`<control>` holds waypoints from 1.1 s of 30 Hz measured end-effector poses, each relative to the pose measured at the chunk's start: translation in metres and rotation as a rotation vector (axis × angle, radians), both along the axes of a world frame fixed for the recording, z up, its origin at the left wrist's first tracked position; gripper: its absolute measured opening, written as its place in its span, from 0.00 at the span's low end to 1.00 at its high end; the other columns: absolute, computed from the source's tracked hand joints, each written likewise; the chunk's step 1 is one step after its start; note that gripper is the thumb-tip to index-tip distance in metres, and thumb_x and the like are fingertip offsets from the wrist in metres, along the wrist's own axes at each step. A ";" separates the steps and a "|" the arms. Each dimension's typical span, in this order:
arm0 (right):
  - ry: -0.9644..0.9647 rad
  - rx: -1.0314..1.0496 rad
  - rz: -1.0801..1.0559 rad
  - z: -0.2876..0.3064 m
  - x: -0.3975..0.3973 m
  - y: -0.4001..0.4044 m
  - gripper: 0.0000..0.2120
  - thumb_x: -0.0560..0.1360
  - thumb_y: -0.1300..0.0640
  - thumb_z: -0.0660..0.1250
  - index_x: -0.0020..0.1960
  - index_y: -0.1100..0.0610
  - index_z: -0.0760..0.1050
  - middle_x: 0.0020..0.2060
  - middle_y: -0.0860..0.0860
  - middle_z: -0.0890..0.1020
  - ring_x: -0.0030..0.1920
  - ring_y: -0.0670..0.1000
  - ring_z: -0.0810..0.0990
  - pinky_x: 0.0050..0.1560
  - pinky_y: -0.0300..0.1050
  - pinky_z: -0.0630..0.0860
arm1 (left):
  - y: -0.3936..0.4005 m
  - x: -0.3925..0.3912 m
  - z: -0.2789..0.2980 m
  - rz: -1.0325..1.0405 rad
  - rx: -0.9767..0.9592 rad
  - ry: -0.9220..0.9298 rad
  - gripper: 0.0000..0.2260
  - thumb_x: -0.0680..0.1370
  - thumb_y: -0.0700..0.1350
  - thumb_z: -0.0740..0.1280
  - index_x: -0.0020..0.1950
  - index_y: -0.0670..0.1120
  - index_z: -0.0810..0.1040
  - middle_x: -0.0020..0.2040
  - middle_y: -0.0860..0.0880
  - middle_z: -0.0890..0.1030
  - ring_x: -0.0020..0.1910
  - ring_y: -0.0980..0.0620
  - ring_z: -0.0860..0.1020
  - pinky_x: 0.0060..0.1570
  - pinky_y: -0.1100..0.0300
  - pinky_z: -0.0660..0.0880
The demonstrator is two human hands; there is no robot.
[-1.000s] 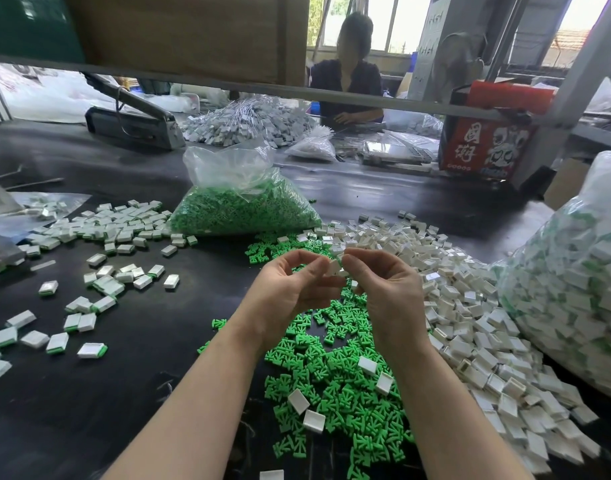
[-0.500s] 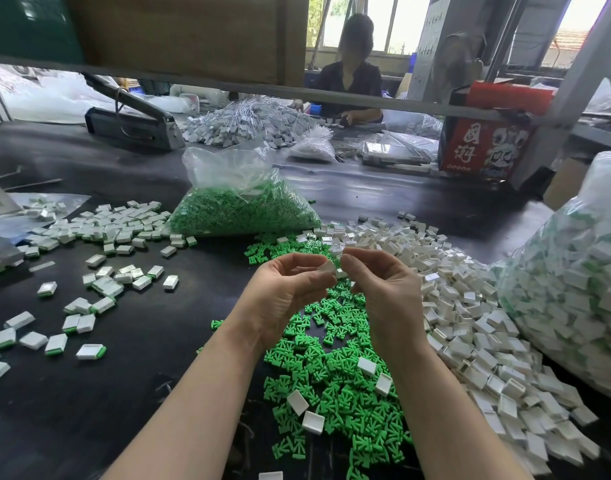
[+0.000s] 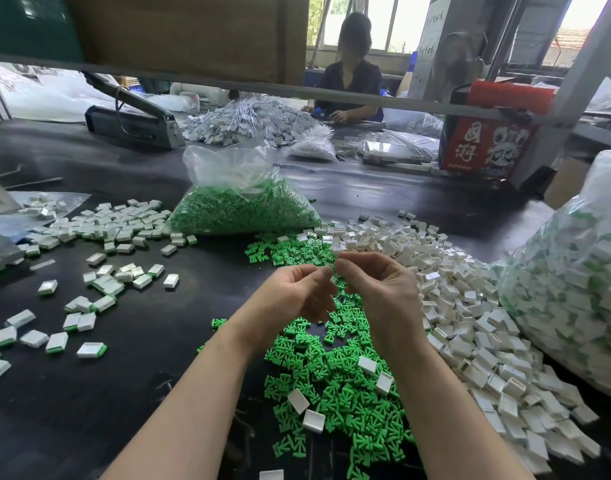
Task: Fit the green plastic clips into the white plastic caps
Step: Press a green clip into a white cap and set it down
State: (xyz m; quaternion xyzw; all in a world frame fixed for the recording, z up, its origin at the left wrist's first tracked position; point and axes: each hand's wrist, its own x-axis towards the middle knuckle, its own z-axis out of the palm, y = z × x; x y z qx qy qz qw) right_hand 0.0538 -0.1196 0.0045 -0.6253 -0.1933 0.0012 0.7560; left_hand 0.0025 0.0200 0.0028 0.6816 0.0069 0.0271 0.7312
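From my remote seat I see a dark table [image 3: 89, 393] crowded with parts. A loose pile of green plastic clips [image 3: 335, 386] lies directly under the raised hands, with a few white plastic caps [image 3: 477, 306] strewn on top of it, and the main heap of caps spreads along its right side. Further right bulges a large clear sack of finished pieces [image 3: 574, 278]. Behind the clips sits a clear bag of green clips [image 3: 241, 209], its neck open. To the left, assembled caps with green edges [image 3: 99, 237] lie scattered in a wide patch. At the far side a person [image 3: 349, 77] works beside a grey heap of parts [image 3: 248, 123], with a red carton [image 3: 484, 147] to the right and a dark tool with a lever handle [image 3: 131, 116] to the left. A grey bar [image 3: 200, 84] crosses the view above the table.

Both hands hover over the clip pile, fingertips meeting. The left hand [image 3: 293, 296] has its fingers curled inward, thumb and forefinger drawn together in a pinch. The right hand [image 3: 377, 285] is curled the same way, its thumb tip against the left fingertips. Whatever piece sits between them is hidden by the fingers; I cannot tell whether it is a clip, a cap, or both.
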 end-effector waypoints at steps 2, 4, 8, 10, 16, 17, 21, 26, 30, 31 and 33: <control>0.024 -0.024 0.035 -0.001 0.001 -0.002 0.04 0.72 0.65 0.72 0.46 0.59 0.82 0.36 0.48 0.84 0.35 0.42 0.80 0.37 0.34 0.76 | -0.002 -0.002 0.000 -0.058 0.043 -0.022 0.16 0.82 0.51 0.61 0.39 0.45 0.77 0.33 0.47 0.78 0.31 0.52 0.74 0.32 0.61 0.70; 0.035 -0.077 0.061 -0.001 0.003 -0.003 0.04 0.74 0.63 0.72 0.48 0.58 0.81 0.37 0.49 0.84 0.37 0.44 0.81 0.39 0.36 0.77 | -0.003 -0.003 0.001 -0.056 0.047 -0.043 0.14 0.81 0.50 0.59 0.38 0.46 0.75 0.32 0.48 0.76 0.30 0.53 0.72 0.31 0.64 0.67; -0.030 -0.319 0.100 -0.002 0.002 -0.001 0.05 0.80 0.58 0.64 0.48 0.59 0.77 0.39 0.56 0.83 0.42 0.54 0.83 0.46 0.47 0.80 | -0.004 -0.001 0.002 -0.050 0.051 -0.065 0.12 0.77 0.48 0.61 0.35 0.50 0.77 0.31 0.51 0.74 0.29 0.55 0.70 0.29 0.66 0.66; -0.114 -0.459 0.086 -0.002 0.002 0.000 0.08 0.81 0.57 0.61 0.46 0.58 0.75 0.37 0.54 0.81 0.40 0.54 0.80 0.46 0.50 0.78 | -0.005 -0.001 0.001 -0.066 0.063 -0.061 0.13 0.78 0.47 0.61 0.34 0.50 0.78 0.30 0.52 0.75 0.28 0.56 0.70 0.28 0.66 0.66; -0.327 -0.674 -0.015 0.000 -0.001 -0.004 0.13 0.83 0.57 0.57 0.42 0.59 0.73 0.31 0.47 0.74 0.33 0.48 0.71 0.38 0.49 0.68 | -0.007 0.000 -0.001 -0.044 0.121 -0.098 0.16 0.83 0.40 0.58 0.37 0.44 0.76 0.29 0.51 0.76 0.27 0.55 0.71 0.28 0.66 0.68; -0.336 -0.681 -0.023 0.000 -0.001 -0.004 0.14 0.83 0.57 0.56 0.41 0.59 0.72 0.31 0.48 0.74 0.33 0.48 0.71 0.38 0.50 0.68 | -0.007 0.000 -0.001 -0.044 0.131 -0.107 0.16 0.83 0.40 0.58 0.37 0.44 0.76 0.29 0.50 0.76 0.27 0.55 0.72 0.28 0.67 0.68; -0.378 -0.729 -0.063 0.001 0.000 -0.006 0.13 0.82 0.58 0.56 0.40 0.58 0.72 0.31 0.50 0.75 0.34 0.52 0.73 0.38 0.52 0.68 | -0.010 0.000 -0.001 -0.062 0.151 -0.121 0.16 0.84 0.40 0.58 0.38 0.43 0.76 0.29 0.52 0.76 0.27 0.57 0.71 0.29 0.68 0.67; -0.389 -0.732 -0.074 -0.001 -0.002 -0.004 0.14 0.82 0.57 0.57 0.38 0.56 0.71 0.31 0.49 0.75 0.34 0.51 0.73 0.38 0.51 0.69 | -0.009 -0.003 0.000 -0.089 0.169 -0.130 0.18 0.84 0.41 0.55 0.36 0.46 0.75 0.30 0.51 0.76 0.27 0.57 0.72 0.29 0.68 0.67; -0.343 -0.659 -0.044 -0.001 -0.001 -0.003 0.15 0.82 0.57 0.57 0.39 0.60 0.72 0.32 0.53 0.78 0.36 0.55 0.76 0.40 0.54 0.72 | -0.008 -0.003 0.001 -0.082 0.178 -0.122 0.17 0.85 0.41 0.54 0.38 0.43 0.72 0.30 0.48 0.73 0.28 0.56 0.69 0.30 0.67 0.67; -0.324 -0.638 -0.039 -0.002 -0.001 -0.004 0.15 0.82 0.58 0.57 0.38 0.60 0.72 0.31 0.52 0.77 0.35 0.53 0.75 0.40 0.53 0.71 | -0.008 -0.003 0.001 -0.072 0.173 -0.121 0.17 0.85 0.41 0.54 0.38 0.42 0.72 0.31 0.48 0.72 0.28 0.56 0.68 0.30 0.68 0.66; -0.286 -0.602 -0.030 -0.002 0.001 -0.005 0.15 0.82 0.58 0.57 0.38 0.60 0.70 0.30 0.50 0.74 0.32 0.50 0.70 0.37 0.52 0.68 | -0.008 -0.002 0.001 -0.057 0.182 -0.116 0.16 0.85 0.41 0.54 0.39 0.41 0.73 0.31 0.50 0.72 0.28 0.57 0.68 0.30 0.68 0.66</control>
